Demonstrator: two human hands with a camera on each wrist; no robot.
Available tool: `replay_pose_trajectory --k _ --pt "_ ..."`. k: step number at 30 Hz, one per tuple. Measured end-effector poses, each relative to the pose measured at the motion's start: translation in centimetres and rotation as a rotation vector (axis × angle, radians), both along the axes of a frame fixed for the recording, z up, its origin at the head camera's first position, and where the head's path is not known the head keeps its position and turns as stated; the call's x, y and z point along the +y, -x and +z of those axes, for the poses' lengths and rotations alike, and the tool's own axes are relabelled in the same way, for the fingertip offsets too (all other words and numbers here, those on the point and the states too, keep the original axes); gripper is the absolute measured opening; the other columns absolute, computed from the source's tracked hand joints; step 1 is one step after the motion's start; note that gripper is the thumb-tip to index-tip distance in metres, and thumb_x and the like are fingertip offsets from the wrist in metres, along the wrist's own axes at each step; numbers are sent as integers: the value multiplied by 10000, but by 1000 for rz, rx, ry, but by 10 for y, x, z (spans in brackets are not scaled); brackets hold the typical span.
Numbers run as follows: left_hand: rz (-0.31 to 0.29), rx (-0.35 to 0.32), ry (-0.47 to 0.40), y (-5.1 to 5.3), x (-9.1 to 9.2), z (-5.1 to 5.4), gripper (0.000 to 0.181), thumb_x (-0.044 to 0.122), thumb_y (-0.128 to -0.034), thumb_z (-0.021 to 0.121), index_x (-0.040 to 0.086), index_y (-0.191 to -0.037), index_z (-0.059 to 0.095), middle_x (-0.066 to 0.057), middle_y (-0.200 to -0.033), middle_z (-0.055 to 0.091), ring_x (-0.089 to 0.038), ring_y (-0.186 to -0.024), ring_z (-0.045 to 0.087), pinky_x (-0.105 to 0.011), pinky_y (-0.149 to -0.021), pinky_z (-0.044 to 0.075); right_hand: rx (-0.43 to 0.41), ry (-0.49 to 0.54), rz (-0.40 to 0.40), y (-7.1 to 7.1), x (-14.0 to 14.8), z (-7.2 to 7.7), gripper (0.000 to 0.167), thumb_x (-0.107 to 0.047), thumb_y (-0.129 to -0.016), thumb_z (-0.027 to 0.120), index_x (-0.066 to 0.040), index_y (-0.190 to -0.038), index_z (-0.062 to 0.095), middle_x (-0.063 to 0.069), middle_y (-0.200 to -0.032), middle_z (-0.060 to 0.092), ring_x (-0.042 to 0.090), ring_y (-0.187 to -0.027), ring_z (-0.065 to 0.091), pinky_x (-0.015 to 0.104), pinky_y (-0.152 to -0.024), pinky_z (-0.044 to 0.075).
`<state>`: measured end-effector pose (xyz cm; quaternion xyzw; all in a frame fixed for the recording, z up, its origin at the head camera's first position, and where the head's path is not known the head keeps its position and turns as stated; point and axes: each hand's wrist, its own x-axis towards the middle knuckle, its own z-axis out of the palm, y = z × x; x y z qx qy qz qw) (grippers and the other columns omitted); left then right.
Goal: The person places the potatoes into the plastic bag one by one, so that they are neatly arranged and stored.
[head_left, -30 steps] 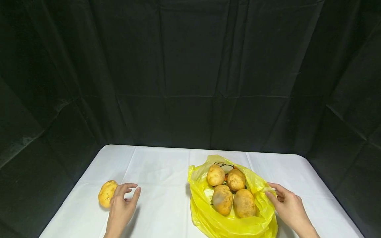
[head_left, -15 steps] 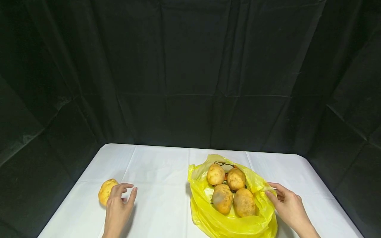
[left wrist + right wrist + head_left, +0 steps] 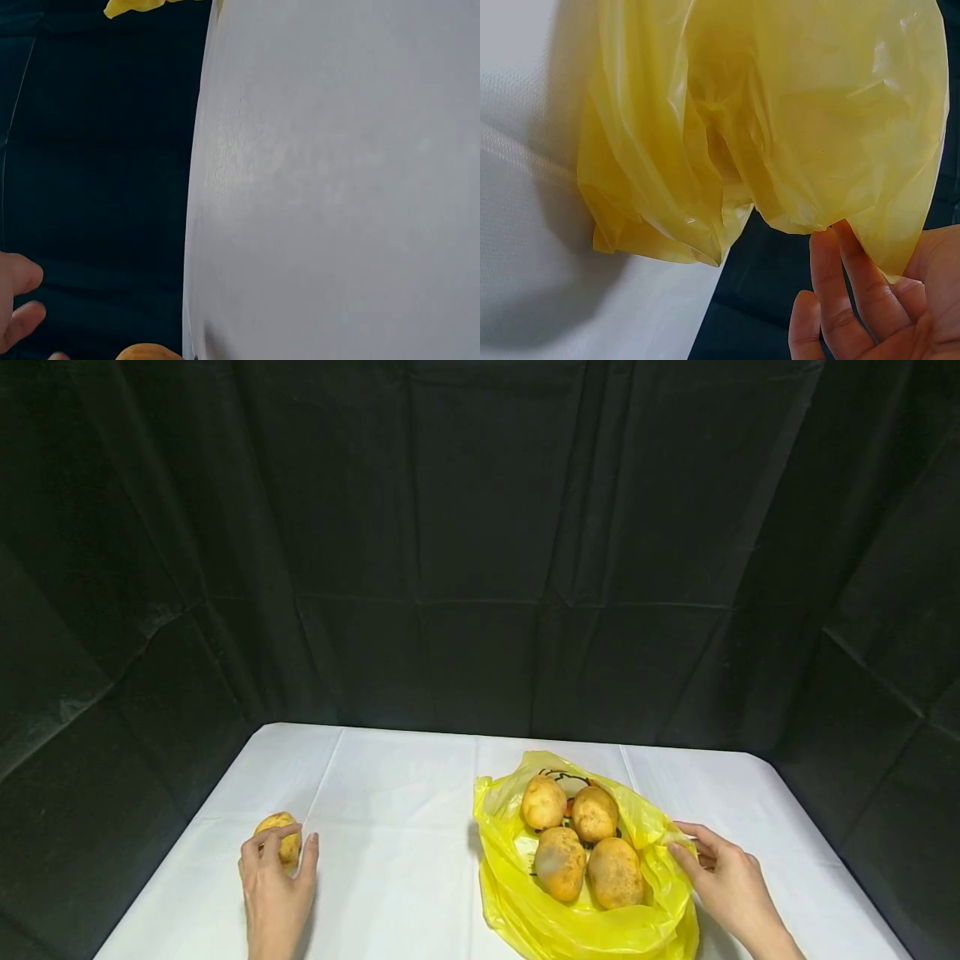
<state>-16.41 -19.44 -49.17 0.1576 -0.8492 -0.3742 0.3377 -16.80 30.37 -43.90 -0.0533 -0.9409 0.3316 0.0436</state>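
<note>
On the left of the white table lies a lone potato [image 3: 290, 852], partly covered by my left hand [image 3: 276, 885]. The fingers of that hand are bent loosely over it with the thumb apart on the right; contact cannot be made out. Only a sliver of the potato [image 3: 150, 352] shows in the left wrist view. A yellow plastic bag [image 3: 517, 914] lies with its mouth spread, several potatoes [image 3: 560, 862] inside. At the bag's right rim, my right hand [image 3: 727, 885] pinches the plastic between thumb and fingers; the right wrist view shows the bag's film [image 3: 840, 135] hanging there.
A white cloth [image 3: 397, 827] covers the table. Black fabric [image 3: 465, 668] hangs behind it and along both sides. Bare cloth lies between the lone potato and the bag.
My left hand has shifted left, from beside the lone potato to over it, and hides more of it. My right hand and the bag have stayed put.
</note>
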Motion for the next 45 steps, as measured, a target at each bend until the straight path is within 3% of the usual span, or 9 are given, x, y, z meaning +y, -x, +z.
replay_pose_trajectory --k 4,11,15,22,33,38,45 --pt "36 11 3 -1 -6 0 367 148 -870 724 -10 -1165 573 -281 -1203 410 -495 -1142 368 -599 -883 327 6 0 -1 0 0 0 404 -176 -981 617 41 -1314 547 213 -1053 690 325 -909 671 435 -765 559" --pt "34 -196 -50 2 -16 2 583 232 -928 644 -44 -1384 410 -372 -1340 307 -548 -1213 285 -646 -929 291 38 -12 6 -2 1 -2 388 -169 -974 627 33 -1299 567 188 -1022 703 311 -891 676 424 -745 558" --pt "23 -246 -80 2 -22 2 559 266 -977 566 -49 -1405 392 -380 -1342 322 -561 -1205 303 -657 -933 289 24 -7 1 0 1 -2 402 -185 -977 625 36 -1306 558 198 -1038 698 311 -896 674 425 -752 558" --pt "25 -185 -117 3 -35 -2 460 223 -1015 474 -63 -1373 438 -393 -1314 380 -574 -1173 347 -650 -924 293 17 -16 -10 0 2 -2 403 -178 -974 628 35 -1308 556 191 -1024 699 284 -871 669 406 -734 561" --pt "15 -268 -207 8 -46 -9 516 227 -1015 466 -96 -1401 355 -407 -1303 383 -574 -1208 361 -658 -1002 274 1 -2 -18 0 3 -4 409 -171 -976 625 45 -1315 543 215 -1045 689 278 -869 664 414 -743 562" --pt "-43 -302 -188 9 -49 -10 551 275 -1026 463 -93 -1415 334 -423 -1326 377 -585 -1226 351 -659 -1018 262 9 -7 -18 0 3 -5 405 -173 -977 624 39 -1313 546 202 -1029 694 265 -857 663 401 -730 562" --pt "-113 -420 -154 14 -48 -7 685 376 -999 515 -75 -1455 275 -408 -1401 335 -572 -1272 325 -649 -1046 253 6 -2 -17 0 4 -7 409 -178 -977 624 36 -1317 545 205 -1038 693 282 -875 663 421 -751 559"
